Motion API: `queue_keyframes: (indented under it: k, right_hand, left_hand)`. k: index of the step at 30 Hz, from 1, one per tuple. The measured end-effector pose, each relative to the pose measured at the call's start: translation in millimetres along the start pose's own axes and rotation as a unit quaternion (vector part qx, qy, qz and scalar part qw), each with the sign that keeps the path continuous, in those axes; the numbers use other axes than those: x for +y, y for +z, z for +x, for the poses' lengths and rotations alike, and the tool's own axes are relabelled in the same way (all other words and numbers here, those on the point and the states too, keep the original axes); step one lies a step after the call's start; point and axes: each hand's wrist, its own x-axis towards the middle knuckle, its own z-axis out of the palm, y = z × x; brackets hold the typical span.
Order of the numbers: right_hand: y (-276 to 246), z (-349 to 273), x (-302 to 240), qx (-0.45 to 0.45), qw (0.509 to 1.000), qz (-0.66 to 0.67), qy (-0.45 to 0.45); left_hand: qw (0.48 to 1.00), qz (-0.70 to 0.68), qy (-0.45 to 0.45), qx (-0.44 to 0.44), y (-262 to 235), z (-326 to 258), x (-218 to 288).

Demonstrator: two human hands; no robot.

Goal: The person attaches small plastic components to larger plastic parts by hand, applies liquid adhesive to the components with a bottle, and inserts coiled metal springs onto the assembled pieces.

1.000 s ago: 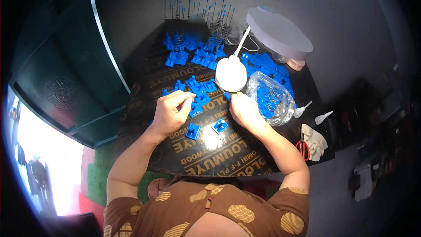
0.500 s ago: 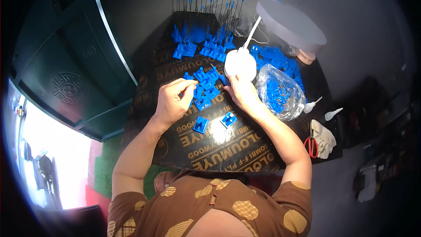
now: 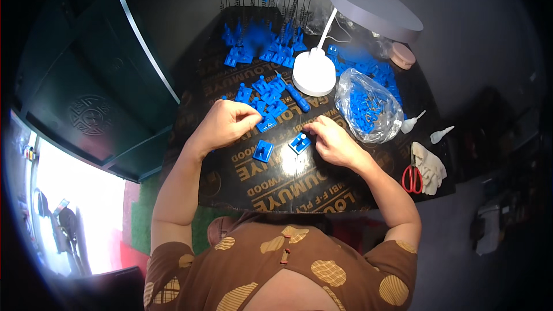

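"Blue plastic, that block [image 3: 299,144] just left of the right hand [image 3: 334,141]. Would it weigh much, do you think?"

"Hardly anything, I'd guess. It looks moulded and stiff, so it shouldn't give under a pinch. Smooth faces, though; they could slide on dry fingertips."

"Where would you take hold?"

"By two opposite edges of the flat base, keeping clear of the pale knob [image 3: 302,136] toward its far end. That bit might be the easiest to knock or snap."

"And the hands?"

"Right fingers are loosely curled near the block's far edge; whether they touch it, I can't make out from where I'm standing. The left hand [image 3: 224,124] has thumb and fingertips pinched together beside the blue cluster [image 3: 271,98], but I can't say if a piece is caught between them."

"How does the block look to you?"

"Squarish base, raised parts on top, a bright glossy blue. It sits knob up on the near part of the dark printed table [image 3: 224,196], right of a similar blue piece [image 3: 263,151] that shows no pale knob."
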Motion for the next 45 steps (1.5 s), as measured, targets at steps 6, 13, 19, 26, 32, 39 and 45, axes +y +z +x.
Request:
queue_keyframes:
  k: [6,13,19,26,32,39,45]
  right_hand:
    - [0.8,0.7,-20.7,-0.007,0.997,0.081,-0.012]
    - [10.3,-4.8,-13.4,0.076,0.994,0.072,-0.008]
    - [8.0,-10.2,-7.2,0.085,0.994,0.062,0.001]
    - [5.1,-10.7,-10.2,0.066,0.996,0.055,0.017]
    - [1.6,-14.9,-3.8,0.067,0.997,0.044,0.011]
    - [-1.7,-15.8,-8.2,0.077,0.996,0.030,-0.027]
    - [2.5,-18.7,1.2,0.073,0.995,0.013,-0.064]
  left_hand:
    - [0.977,0.068,-0.034,-0.201,4.4,-4.6,14.6]
    - [0.971,0.168,0.031,-0.164,26.4,-6.0,1.6]
    - [0.960,0.249,0.077,-0.101,27.3,-2.6,-1.1]
    - [0.965,0.240,0.072,-0.072,14.2,-3.8,6.3]
    - [0.957,0.262,0.118,0.047,-20.7,37.0,23.0]
    - [0.862,0.490,0.134,0.005,-25.6,124.9,-43.3]
    - [0.823,0.540,0.147,-0.099,-14.3,153.2,-71.8]
